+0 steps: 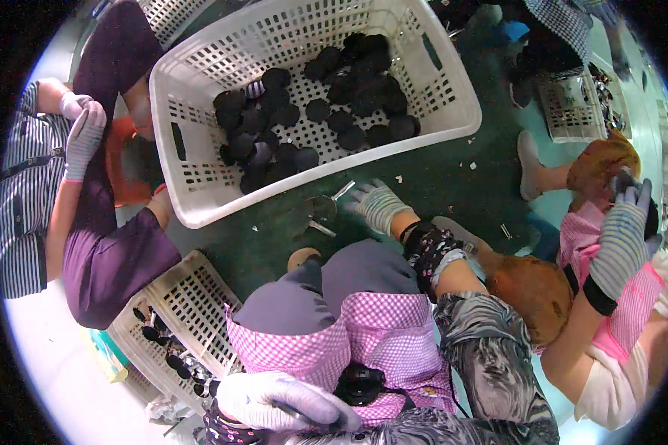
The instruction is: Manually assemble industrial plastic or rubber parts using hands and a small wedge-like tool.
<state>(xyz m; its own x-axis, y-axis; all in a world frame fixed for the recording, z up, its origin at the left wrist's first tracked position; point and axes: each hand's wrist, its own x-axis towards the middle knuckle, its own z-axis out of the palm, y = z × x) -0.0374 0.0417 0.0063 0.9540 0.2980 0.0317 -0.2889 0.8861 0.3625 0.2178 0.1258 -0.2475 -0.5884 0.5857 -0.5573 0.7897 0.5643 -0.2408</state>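
My right hand (382,210), in a grey-striped glove, reaches low over the green floor with its fingers stretched out. Just left of its fingertips lie a shiny metal strip (344,190) and a second short metal piece (322,228). Between those two is a thin, dark round outline, too faint to name. My left hand (289,400), in a white glove, rests across my lap with its fingers extended to the right; nothing shows in it. Beside it on my pink checked apron (393,326) sits a small black object (360,383).
Ahead stands a large white perforated crate (315,169) with many black round pads (274,119). A smaller white basket (200,297) at my left holds black discs and metal pieces. Co-workers sit left and right; another basket (568,111) stands far right.
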